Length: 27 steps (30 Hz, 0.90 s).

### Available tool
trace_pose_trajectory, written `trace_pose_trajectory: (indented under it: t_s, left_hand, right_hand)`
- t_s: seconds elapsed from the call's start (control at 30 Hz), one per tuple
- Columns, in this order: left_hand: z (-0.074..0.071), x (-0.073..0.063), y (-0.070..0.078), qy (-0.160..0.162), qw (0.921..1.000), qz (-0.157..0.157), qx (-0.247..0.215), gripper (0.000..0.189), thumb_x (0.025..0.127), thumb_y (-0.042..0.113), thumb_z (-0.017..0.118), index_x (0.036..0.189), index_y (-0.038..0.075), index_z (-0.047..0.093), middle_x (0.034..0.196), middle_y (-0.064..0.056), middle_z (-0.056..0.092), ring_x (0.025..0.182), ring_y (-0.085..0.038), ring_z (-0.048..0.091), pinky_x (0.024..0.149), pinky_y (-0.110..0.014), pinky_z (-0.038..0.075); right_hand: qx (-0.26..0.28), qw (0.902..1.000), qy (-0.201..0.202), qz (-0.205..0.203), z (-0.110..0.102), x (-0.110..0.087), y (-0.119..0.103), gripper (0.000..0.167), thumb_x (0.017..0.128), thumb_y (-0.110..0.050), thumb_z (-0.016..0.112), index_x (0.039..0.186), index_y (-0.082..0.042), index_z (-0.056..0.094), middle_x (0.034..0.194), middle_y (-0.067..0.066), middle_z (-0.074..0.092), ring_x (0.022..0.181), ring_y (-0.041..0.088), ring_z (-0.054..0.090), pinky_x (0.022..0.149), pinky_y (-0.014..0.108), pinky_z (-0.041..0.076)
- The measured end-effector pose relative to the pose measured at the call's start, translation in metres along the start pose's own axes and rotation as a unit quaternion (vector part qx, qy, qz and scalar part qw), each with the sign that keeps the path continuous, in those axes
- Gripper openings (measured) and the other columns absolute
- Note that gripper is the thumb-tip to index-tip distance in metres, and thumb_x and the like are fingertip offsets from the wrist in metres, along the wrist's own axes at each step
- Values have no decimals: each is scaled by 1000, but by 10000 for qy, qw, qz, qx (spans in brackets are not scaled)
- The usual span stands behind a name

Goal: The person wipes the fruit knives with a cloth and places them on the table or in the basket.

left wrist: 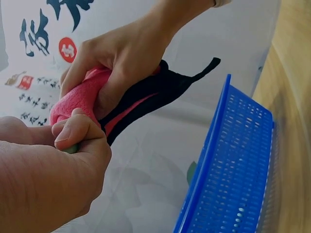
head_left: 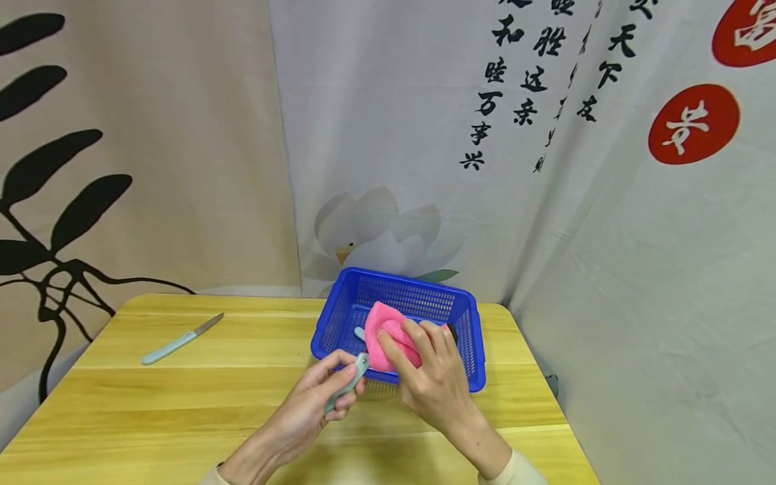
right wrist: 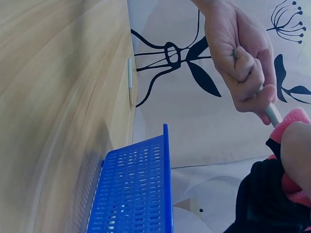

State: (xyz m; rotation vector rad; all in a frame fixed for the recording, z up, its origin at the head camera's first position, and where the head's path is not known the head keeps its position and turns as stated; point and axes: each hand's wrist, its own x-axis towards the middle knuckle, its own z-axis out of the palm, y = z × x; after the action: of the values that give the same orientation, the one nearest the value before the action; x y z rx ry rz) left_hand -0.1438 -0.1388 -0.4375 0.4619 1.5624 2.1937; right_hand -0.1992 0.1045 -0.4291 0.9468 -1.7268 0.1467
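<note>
Head view: our left fingers (head_left: 335,360) grip a pale handle (head_left: 345,391), likely steadying it against pink cloth (head_left: 378,320) clutched in our right fingers (head_left: 397,354).

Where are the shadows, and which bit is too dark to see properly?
Head view: a soft shadow low on the table; right wrist view: a fuzzy shadow beside the blue basket; left wrist view: dark folds hard to see on the pink-and-black cloth.
</note>
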Motion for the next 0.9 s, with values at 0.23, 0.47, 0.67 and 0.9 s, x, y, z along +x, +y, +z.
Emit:
trace_pose_trajectory:
  t_s: [0.23,0.47,0.67,0.9]
  left_hand:
    - [0,0,0,1,10000,-53,14,17,123,33,49,121,17,57,106,5,60,78,-4,46,68,-17,39]
    - [-2,-1,-3,-149,9998,-54,-77,21,123,32,49,124,14,59,105,7,63,77,-1,47,66,-15,39]
    - [-2,-1,-1,-233,9996,-58,-169,21,123,32,48,124,15,60,105,8,64,76,0,48,66,-14,40]
    - [-3,2,1,16,9999,-39,-166,22,123,33,47,123,15,60,105,7,65,75,0,48,65,-14,40]
  right_hand:
    - [-192,9997,-7,155,2,2,6,39,102,-6,56,133,-15,79,124,20,72,102,38,63,77,45,51]
    - [-339,9973,-256,604,1,0,21,49,94,-2,56,137,-13,77,125,24,72,105,40,64,81,49,54]
    - [-307,9934,-366,1039,-3,-6,33,50,91,1,57,136,-10,76,125,27,70,103,44,63,80,51,52]
    - [16,9981,75,608,-11,-5,23,43,95,-2,55,130,-7,80,120,26,72,102,42,66,80,51,56]
